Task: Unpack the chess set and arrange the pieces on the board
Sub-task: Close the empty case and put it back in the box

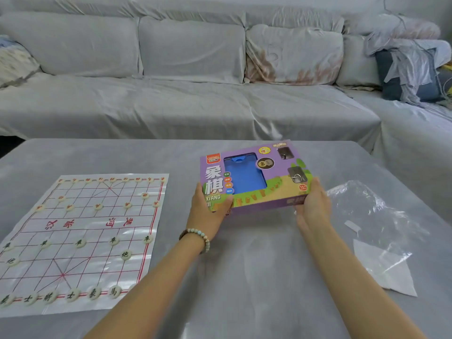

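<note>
Gray cloth covers the table (244, 277) right in front of the person. On the left side of it the board (85, 231) lies flat, a shiny sheet with red lines. Round white pieces (125, 254) sit on it in rows, with dark letters on the near ones and red letters on the far ones. On the right side lie a folded white paper (389, 267) and, a bit farther back, a crumpled clear plastic bag (374, 209). Two bare arms reach out over the middle of the table. The left wrist wears a bead bracelet (198, 234). The left hand (208, 211) grips the near left corner of the purple box (254, 199), thumb on top and fingers under it. The right hand (313, 204) holds the near right corner, curled around the edge. The box tilts with its front face up, between the board and the bag. A blue case (247, 177) shows through its window. Behind the table stands a long sofa (190, 94) under a pale cover, with a heap of clothes (411, 69) at its right end.
</note>
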Motion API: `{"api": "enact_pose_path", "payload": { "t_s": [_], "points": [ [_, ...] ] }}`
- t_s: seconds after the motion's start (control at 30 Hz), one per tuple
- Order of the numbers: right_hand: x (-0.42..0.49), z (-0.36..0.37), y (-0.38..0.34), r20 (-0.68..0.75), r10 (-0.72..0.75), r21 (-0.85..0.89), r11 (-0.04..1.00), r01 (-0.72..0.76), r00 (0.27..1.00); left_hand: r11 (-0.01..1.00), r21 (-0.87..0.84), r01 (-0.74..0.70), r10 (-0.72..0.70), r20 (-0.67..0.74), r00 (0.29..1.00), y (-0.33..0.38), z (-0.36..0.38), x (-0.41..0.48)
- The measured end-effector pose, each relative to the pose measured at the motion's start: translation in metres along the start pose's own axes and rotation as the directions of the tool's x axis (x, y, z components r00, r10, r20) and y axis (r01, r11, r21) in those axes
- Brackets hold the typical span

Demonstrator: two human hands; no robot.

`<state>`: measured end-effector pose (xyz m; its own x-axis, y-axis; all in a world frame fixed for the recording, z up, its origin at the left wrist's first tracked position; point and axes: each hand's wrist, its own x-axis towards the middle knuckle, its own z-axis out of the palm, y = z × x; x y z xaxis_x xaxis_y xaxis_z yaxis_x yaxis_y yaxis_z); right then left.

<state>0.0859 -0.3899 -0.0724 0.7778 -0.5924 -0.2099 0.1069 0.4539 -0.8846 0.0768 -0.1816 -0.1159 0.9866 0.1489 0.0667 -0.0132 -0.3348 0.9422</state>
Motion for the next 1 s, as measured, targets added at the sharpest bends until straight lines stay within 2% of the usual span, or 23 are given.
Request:
{"api": "enact_pose_path", "payload": {
  "t_s": [0.1, 0.13, 0.17, 0.23, 0.27, 0.3, 0.37, 0.4, 0.43, 0.47, 0.5, 0.53, 0.6, 0.67, 0.77, 1.0],
  "points": [
    [0.014, 0.014, 0.012, 0.064, 0.073, -0.091, 0.994, -0.067, 0.995, 0.996, 0.086, -0.026, 0.027, -0.010, 1.000, -0.011, 0.002, 0.017],
    [0.019, 0.018, 0.014, 0.095, 0.077, -0.215, 0.975, -0.055, 0.993, 0.993, 0.116, -0.030, 0.032, -0.020, 0.999, -0.016, -0.001, 0.026],
    [0.026, 0.021, 0.017, 0.152, 0.054, -0.399, 0.917, 0.011, 0.987, 0.987, 0.157, -0.035, 0.039, -0.024, 0.999, -0.020, -0.004, 0.037],
    [0.041, 0.026, 0.017, 0.306, 0.026, -0.692, 0.692, 0.204, 0.952, 0.952, 0.304, -0.034, 0.037, -0.005, 0.999, -0.026, -0.009, 0.056],
    [0.050, 0.029, 0.016, 0.377, 0.048, -0.743, 0.611, 0.272, 0.925, 0.926, 0.376, -0.039, 0.033, 0.021, 0.999, -0.028, -0.009, 0.063],
    [0.056, 0.031, 0.015, 0.448, 0.083, -0.741, 0.592, 0.318, 0.890, 0.909, 0.414, -0.051, 0.030, 0.058, 0.998, -0.030, -0.009, 0.069],
    [0.066, 0.034, 0.020, 0.612, 0.160, -0.713, 0.536, 0.452, 0.775, 0.892, 0.437, -0.116, 0.054, 0.152, 0.987, -0.033, -0.003, 0.079],
    [0.073, 0.034, 0.026, 0.681, 0.180, -0.705, 0.425, 0.568, 0.710, 0.875, 0.462, -0.147, 0.052, 0.212, 0.976, -0.033, 0.002, 0.083],
    [0.080, 0.033, 0.034, 0.712, 0.211, -0.702, 0.252, 0.666, 0.670, 0.849, 0.498, -0.177, 0.047, 0.262, 0.964, -0.031, 0.008, 0.087],
    [0.088, 0.030, 0.041, 0.716, 0.231, -0.689, 0.077, 0.721, 0.659, 0.820, 0.535, -0.203, 0.044, 0.296, 0.954, -0.029, 0.016, 0.094],
    [0.096, 0.027, 0.043, 0.696, 0.238, -0.682, -0.075, 0.727, 0.677, 0.793, 0.564, -0.229, 0.051, 0.314, 0.948, -0.024, 0.027, 0.100],
    [0.108, 0.021, 0.043, 0.656, 0.243, -0.699, -0.160, 0.697, 0.714, 0.768, 0.588, -0.252, 0.055, 0.331, 0.942, -0.018, 0.038, 0.107],
    [0.133, 0.008, 0.032, 0.587, 0.212, -0.755, -0.205, 0.623, 0.781, 0.725, 0.619, -0.301, 0.066, 0.372, 0.926, -0.006, 0.065, 0.121],
    [0.159, -0.007, 0.019, 0.546, 0.193, -0.779, -0.239, 0.579, 0.815, 0.703, 0.623, -0.343, 0.076, 0.413, 0.907, 0.005, 0.093, 0.137],
    [0.196, -0.028, 0.003, 0.509, 0.184, -0.790, -0.287, 0.541, 0.841, 0.697, 0.604, -0.386, 0.095, 0.456, 0.885, 0.019, 0.136, 0.160],
    [0.266, -0.060, -0.020, 0.503, 0.089, -0.812, -0.293, 0.505, 0.860, 0.700, 0.578, -0.420, 0.148, 0.458, 0.877, 0.035, 0.215, 0.185]
  ]
}}
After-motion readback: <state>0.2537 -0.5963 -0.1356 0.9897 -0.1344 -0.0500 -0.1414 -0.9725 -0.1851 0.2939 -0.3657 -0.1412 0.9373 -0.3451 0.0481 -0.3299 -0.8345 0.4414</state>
